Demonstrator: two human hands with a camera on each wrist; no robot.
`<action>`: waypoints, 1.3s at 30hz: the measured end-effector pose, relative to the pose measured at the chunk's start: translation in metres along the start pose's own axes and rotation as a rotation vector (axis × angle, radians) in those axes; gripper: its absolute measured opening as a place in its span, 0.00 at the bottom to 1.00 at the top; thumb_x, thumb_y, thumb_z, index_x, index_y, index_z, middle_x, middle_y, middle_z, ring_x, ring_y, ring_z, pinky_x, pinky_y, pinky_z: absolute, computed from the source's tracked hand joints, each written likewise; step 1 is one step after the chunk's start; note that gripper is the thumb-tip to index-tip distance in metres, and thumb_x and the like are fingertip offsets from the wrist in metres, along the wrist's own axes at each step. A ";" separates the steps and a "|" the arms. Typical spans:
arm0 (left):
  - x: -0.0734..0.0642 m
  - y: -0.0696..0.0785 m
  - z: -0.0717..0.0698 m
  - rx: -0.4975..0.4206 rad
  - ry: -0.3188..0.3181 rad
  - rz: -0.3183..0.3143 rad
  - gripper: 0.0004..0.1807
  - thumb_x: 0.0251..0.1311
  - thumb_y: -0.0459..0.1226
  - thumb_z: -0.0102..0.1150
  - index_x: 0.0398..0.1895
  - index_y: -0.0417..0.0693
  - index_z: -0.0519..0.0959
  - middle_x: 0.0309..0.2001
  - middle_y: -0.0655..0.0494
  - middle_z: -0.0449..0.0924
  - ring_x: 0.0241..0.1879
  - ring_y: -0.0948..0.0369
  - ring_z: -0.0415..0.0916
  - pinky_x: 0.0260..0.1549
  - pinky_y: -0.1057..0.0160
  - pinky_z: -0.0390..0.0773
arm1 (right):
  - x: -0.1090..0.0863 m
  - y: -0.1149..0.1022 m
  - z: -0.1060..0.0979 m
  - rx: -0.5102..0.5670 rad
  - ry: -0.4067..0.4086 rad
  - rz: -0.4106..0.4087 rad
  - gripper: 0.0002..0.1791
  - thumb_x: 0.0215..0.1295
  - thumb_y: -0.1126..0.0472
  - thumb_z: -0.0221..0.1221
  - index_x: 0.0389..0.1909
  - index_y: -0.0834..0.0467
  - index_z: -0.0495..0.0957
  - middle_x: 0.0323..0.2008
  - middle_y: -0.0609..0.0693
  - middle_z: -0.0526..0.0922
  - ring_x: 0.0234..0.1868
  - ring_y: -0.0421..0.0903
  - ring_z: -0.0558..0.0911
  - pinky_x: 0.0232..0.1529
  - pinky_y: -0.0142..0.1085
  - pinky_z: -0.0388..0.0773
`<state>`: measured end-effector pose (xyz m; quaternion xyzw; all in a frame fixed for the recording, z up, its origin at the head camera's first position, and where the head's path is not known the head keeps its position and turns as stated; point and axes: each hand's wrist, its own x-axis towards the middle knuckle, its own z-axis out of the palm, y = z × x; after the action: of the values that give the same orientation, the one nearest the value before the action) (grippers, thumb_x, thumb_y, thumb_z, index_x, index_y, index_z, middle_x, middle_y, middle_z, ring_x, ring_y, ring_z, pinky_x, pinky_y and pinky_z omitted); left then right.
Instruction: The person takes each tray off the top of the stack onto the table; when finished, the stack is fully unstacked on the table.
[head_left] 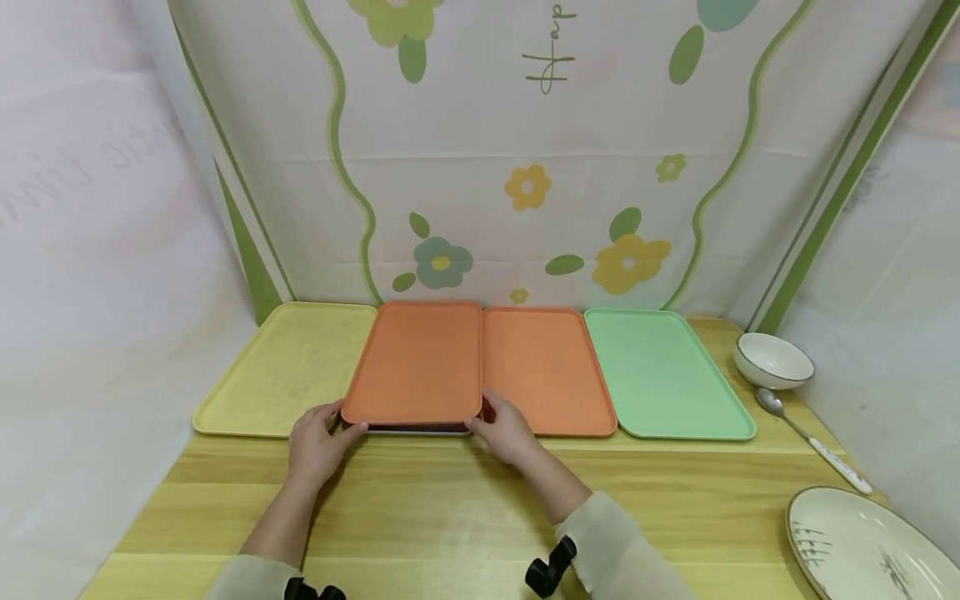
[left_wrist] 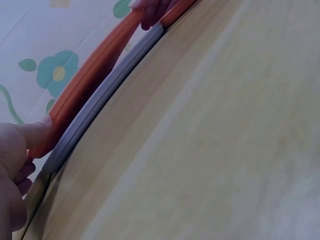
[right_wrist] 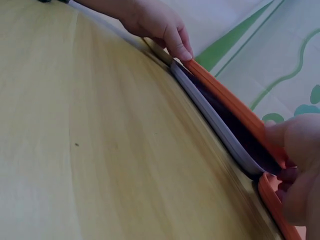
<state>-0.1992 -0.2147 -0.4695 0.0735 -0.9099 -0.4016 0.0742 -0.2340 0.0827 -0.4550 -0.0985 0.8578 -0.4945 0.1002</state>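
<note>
Both hands hold an orange tray (head_left: 420,367) by its near corners, with its near edge lifted. My left hand (head_left: 315,446) pinches the left corner, thumb on the rim and fingers beneath. At the right corner, my right hand (head_left: 507,429) grips the same way. Directly under this tray lies a pale grey-lavender tray (right_wrist: 212,120); a dark gap shows between the two rims in both wrist views, and most of the lower tray is hidden. A second orange tray (head_left: 547,375) lies just right of the lifted one, beside the right hand's fingers.
A yellow tray (head_left: 292,358) lies at the left and a green tray (head_left: 667,375) at the right of the row. Along the table's right side are a white bowl (head_left: 774,358), a spoon (head_left: 821,448) and a patterned plate (head_left: 862,542). A flowered cloth (head_left: 480,183) hangs behind.
</note>
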 end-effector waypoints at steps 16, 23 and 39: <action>0.000 0.008 0.009 -0.316 0.001 -0.078 0.36 0.62 0.46 0.65 0.70 0.39 0.67 0.67 0.36 0.69 0.68 0.46 0.65 0.65 0.48 0.69 | 0.008 -0.005 0.012 0.881 0.013 0.037 0.39 0.77 0.63 0.45 0.78 0.58 0.33 0.75 0.68 0.50 0.73 0.62 0.60 0.65 0.46 0.73; 0.001 0.006 0.013 -0.253 -0.041 -0.047 0.40 0.60 0.50 0.66 0.71 0.43 0.66 0.62 0.40 0.75 0.60 0.50 0.72 0.55 0.56 0.73 | 0.007 -0.005 0.007 0.937 0.099 0.057 0.36 0.77 0.66 0.45 0.79 0.57 0.38 0.72 0.65 0.59 0.61 0.50 0.77 0.59 0.39 0.79; -0.001 0.010 0.003 -0.423 -0.098 0.100 0.39 0.64 0.37 0.62 0.74 0.37 0.56 0.73 0.39 0.61 0.75 0.42 0.51 0.72 0.43 0.55 | -0.019 0.024 -0.060 0.983 -0.108 -0.089 0.35 0.78 0.65 0.43 0.79 0.58 0.39 0.44 0.39 0.83 0.43 0.36 0.84 0.46 0.28 0.82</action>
<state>-0.2000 -0.2058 -0.4639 -0.0083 -0.8105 -0.5822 0.0632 -0.2339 0.1491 -0.4451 -0.1017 0.5116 -0.8384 0.1581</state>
